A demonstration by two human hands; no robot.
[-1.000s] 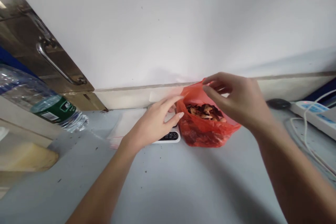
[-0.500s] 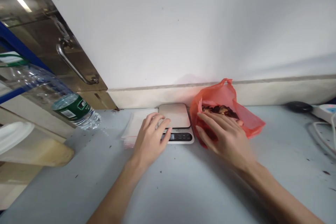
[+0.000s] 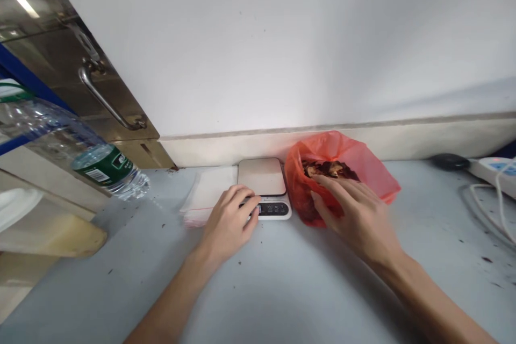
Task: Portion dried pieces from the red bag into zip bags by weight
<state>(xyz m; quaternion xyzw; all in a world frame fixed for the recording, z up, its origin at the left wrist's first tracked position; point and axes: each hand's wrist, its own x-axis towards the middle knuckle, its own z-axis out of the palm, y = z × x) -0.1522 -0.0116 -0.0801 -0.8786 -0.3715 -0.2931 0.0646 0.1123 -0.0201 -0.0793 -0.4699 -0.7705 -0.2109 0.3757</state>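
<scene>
A small digital kitchen scale with a bare metal plate lies against the wall. My left hand rests at its front left, fingers loosely bent over the display strip and partly covering it. Under and beside that hand is a stack of clear plastic bags with red edges. To the right of the scale stands a red plastic bag, its mouth open, with dark brown dried pieces inside. My right hand is at the bag's front rim, fingers stretched apart, nothing seen in them.
At the left are a water bottle with a green label and a plastic container with a white lid. A power strip with a white cable and a black plug lie at the right. Dark crumbs dot the grey table.
My left hand has come down and back from the plate onto the scale's front strip. The red bag's rim has sunk and rounded, and my right hand has shifted slightly off it.
</scene>
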